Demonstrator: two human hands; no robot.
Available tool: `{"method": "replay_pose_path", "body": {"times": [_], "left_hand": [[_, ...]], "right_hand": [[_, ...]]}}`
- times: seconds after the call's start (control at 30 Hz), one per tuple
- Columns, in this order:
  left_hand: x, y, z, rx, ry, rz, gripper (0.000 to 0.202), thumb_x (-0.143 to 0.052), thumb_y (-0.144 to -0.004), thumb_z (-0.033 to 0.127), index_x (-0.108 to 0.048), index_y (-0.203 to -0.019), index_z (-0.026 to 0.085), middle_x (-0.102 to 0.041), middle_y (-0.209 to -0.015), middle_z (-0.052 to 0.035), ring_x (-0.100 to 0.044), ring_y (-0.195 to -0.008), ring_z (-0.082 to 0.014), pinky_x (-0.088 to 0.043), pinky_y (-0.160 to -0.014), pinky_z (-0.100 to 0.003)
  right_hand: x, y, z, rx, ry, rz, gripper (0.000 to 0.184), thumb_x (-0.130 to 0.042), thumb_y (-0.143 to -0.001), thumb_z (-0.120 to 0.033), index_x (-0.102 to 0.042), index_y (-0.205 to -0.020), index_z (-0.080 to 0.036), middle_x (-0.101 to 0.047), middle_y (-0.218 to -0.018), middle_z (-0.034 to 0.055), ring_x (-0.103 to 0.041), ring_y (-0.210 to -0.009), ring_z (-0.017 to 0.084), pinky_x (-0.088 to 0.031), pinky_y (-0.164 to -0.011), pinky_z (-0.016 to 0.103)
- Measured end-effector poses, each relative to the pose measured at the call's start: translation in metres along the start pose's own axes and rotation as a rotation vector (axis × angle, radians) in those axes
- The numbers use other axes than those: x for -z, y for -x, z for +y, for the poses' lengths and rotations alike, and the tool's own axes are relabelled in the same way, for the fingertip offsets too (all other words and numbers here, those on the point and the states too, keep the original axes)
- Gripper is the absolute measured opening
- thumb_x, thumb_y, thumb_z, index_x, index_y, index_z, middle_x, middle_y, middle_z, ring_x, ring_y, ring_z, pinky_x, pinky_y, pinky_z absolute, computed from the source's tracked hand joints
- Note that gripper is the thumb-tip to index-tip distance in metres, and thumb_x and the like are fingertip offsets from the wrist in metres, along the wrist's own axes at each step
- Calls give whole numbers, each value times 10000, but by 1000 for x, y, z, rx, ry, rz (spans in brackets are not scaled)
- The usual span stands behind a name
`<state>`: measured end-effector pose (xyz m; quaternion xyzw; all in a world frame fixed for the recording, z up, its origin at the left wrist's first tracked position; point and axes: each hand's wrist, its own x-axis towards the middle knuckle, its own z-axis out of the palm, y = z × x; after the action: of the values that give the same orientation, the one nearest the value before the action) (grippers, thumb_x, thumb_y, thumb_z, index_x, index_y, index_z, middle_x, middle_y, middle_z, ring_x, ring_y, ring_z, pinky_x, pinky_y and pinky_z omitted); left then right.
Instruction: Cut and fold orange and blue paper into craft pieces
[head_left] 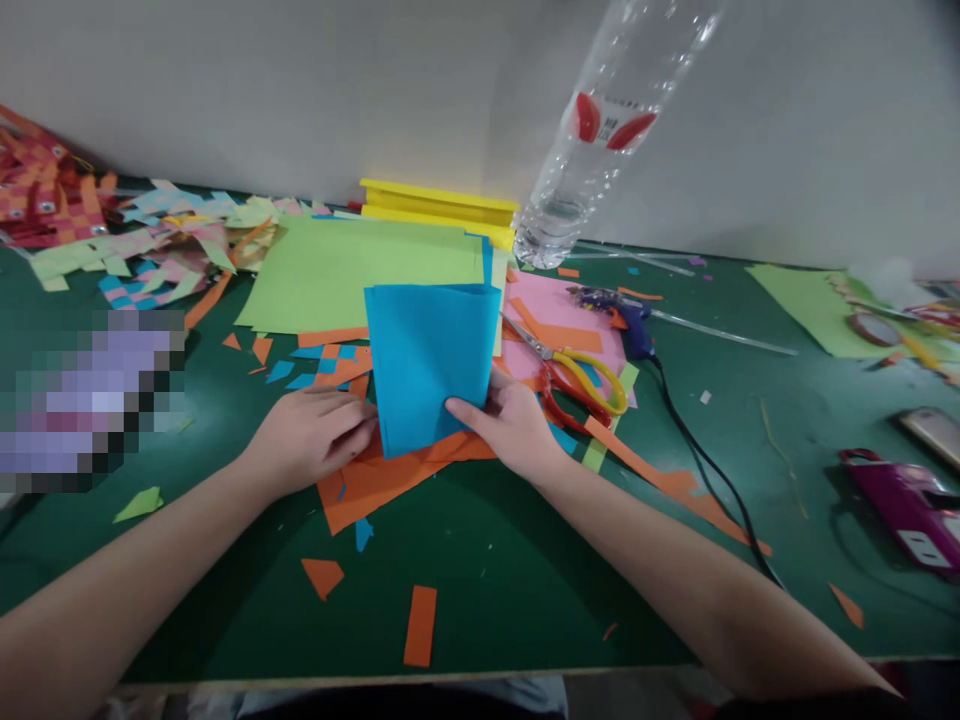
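A folded sheet of blue paper (431,360) stands tilted up in front of me, its fold layers showing along the top edge. My right hand (525,425) grips it at the lower right, thumb in front and fingers behind. Beside the paper's lower left edge, my left hand (319,440) rests with its fingers curled in and nothing visible in them. Under both lies orange paper (356,500). Scissors (581,380) with yellow and red handles lie just beyond my right hand, on pink paper (585,300).
Light green sheets (360,265) lie behind the blue paper, near a yellow strip-shaped object (439,205). A plastic bottle (600,130) stands at the wall. Right of it are a corded glue gun (634,325) and a magenta power strip (900,510). Woven paper pieces (157,240) lie left.
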<state>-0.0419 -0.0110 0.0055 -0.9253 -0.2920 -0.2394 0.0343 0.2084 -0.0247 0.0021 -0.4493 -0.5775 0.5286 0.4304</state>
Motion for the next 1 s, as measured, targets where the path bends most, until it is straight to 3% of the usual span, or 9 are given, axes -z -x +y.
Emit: {"method": "replay_pose_path", "body": {"times": [0.13, 0.33, 0.47, 0.57, 0.63, 0.73, 0.83, 0.9, 1.0], "left_hand": [[-1, -2, 7, -2, -15, 66, 228, -425, -924, 212, -623, -821, 164, -700, -711, -43, -643, -635, -177, -461, -611, -283], [8, -18, 14, 385, 326, 63, 388, -336, -950, 253, -505, -605, 197, -536, -505, 6, -475, -436, -121, -358, -449, -247], [4, -35, 13, 593, 590, 221, 473, -302, -976, 392, -401, -547, 219, -443, -456, 13, -408, -413, -129, -324, -423, -267], [-7, -45, 11, 671, 850, 250, 542, -257, -964, 535, -430, -556, 223, -426, -456, 8, -414, -419, -142, -341, -421, -281], [-14, -49, 9, 654, 1024, 300, 597, -183, -953, 584, -505, -614, 214, -488, -505, -20, -506, -505, -171, -412, -479, -300], [-18, -50, 6, 605, 1101, 346, 654, -82, -955, 562, -591, -786, 186, -607, -656, -74, -607, -675, -211, -488, -591, -341], [-18, -48, 5, 530, 1085, 278, 529, -222, -961, 539, -603, -896, 178, -649, -751, -75, -615, -687, -193, -512, -633, -340], [-17, -47, 7, 504, 1085, 251, 418, -390, -921, 543, -594, -946, 178, -650, -769, -58, -591, -610, -161, -511, -594, -316], [-18, -49, 9, 488, 1083, 196, 344, -438, -920, 480, -583, -993, 177, -638, -756, -43, -588, -607, -147, -501, -577, -294]], "right_hand": [[0, 0, -2, -24, -93, 15, 488, -748, -695, -393, -579, -1110, -201, -687, -1164, 83, -668, -1035, 249, -572, -896, 481], [-2, -1, -6, -27, -71, 123, 477, -770, -662, -414, -593, -1054, -206, -709, -1100, 81, -677, -1009, 257, -567, -895, 513], [-6, -8, -12, -9, -79, 135, 431, -739, -712, -417, -600, -1063, -207, -719, -1050, 76, -686, -969, 242, -572, -892, 488], [-12, -21, -16, 28, -123, 172, 432, -709, -746, -408, -590, -1102, -195, -704, -1099, 86, -678, -989, 233, -557, -921, 463], [-17, -32, -16, 59, -124, 225, 428, -689, -759, -416, -574, -1112, -203, -689, -1142, 84, -667, -1020, 227, -550, -933, 446], [-24, -45, -11, 140, -113, 282, 406, -635, -797, -417, -551, -1133, -204, -666, -1187, 88, -641, -1075, 222, -538, -945, 426], [-28, -51, -2, 120, -107, 338, 402, -635, -791, -428, -541, -1114, -208, -669, -1175, 92, -654, -1036, 235, -558, -892, 437], [-29, -51, 4, 66, -126, 334, 375, -669, -761, -431, -563, -1042, -206, -704, -1065, 85, -680, -939, 239, -579, -825, 440], [-28, -49, 7, 41, -188, 303, 360, -709, -728, -420, -584, -987, -205, -722, -952, 58, -689, -849, 227, -590, -760, 418]]}}
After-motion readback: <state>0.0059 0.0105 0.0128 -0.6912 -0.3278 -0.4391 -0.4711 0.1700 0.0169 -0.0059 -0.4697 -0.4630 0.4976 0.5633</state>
